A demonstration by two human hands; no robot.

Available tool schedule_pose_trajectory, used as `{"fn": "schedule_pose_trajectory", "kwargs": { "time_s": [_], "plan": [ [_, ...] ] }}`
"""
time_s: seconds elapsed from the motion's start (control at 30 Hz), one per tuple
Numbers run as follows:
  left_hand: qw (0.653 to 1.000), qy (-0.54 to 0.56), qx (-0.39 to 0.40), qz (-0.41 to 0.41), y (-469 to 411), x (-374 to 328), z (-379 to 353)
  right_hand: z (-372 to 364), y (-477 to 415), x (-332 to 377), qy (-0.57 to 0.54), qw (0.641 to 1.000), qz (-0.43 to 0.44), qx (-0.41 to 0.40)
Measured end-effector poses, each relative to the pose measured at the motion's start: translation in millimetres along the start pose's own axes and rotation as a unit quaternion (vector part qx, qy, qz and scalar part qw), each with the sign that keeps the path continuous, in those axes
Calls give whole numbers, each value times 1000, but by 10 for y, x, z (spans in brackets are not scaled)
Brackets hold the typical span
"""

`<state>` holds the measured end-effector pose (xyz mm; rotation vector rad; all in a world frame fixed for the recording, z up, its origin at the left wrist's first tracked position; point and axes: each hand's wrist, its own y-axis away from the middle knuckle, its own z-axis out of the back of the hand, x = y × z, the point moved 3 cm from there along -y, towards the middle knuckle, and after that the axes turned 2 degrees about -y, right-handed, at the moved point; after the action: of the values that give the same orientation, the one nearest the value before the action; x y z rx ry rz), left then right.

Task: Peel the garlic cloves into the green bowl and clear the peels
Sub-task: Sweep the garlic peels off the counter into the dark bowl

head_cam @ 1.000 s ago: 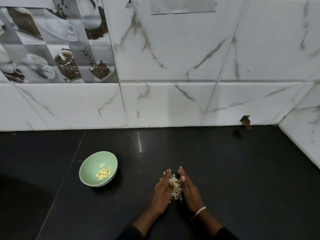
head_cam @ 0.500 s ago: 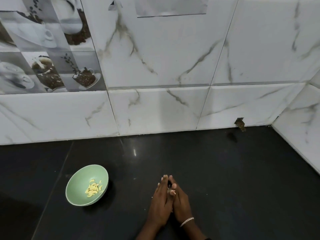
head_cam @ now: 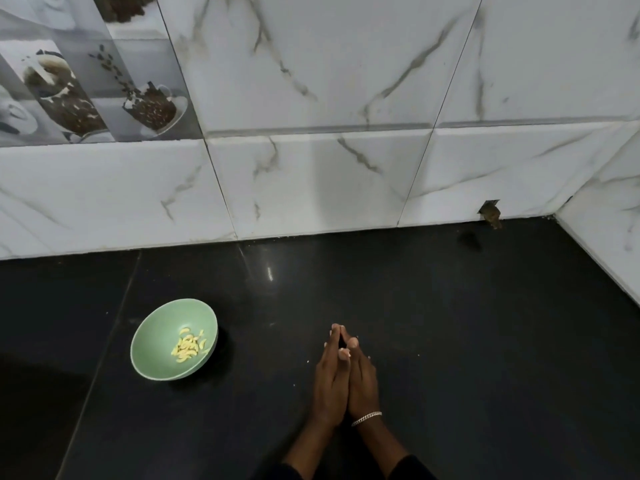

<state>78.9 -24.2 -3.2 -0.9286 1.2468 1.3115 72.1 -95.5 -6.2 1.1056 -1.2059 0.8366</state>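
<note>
The left hand (head_cam: 329,386) and right hand (head_cam: 363,382) are pressed palm to palm, fingers straight (anything between them is hidden), near the black worktop's (head_cam: 485,341) front. The green bowl (head_cam: 149,327) holding peeled garlic cloves (head_cam: 188,345) sits apart on their left, and the dark surface stretches right to the tiled wall (head_cam: 606,237).

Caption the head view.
Left hand and right hand pressed together over black counter, round green bowl of peeled garlic cloves alongside.

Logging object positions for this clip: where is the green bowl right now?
In the head view, the green bowl sits on the black counter, left of the left hand, peeled cloves inside.
</note>
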Motion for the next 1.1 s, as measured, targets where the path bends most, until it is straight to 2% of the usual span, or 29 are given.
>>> {"fn": "schedule_pose_trajectory", "kwargs": {
  "time_s": [0.23,0.37,0.5,0.7,0.9,1.1],
  "plan": [
    [992,115,-8,58,104,-5,-40,-43,99,47,-23,999,-24,-31],
    [968,242,-23,66,141,-48,-89,-66,107,58,-95,994,-40,-42],
    [951,300,-50,57,93,28,-100,-87,118,54,-143,987,-44,-53],
    [914,384,-90,95,86,36,-15,-115,107,42,-229,969,-48,-80],
    [849,493,-92,166,92,12,-30,-142,73,4,-375,916,-96,-106],
    [833,506,-105,200,117,-69,-57,-69,112,38,-469,866,-124,-117]
  ]
}}
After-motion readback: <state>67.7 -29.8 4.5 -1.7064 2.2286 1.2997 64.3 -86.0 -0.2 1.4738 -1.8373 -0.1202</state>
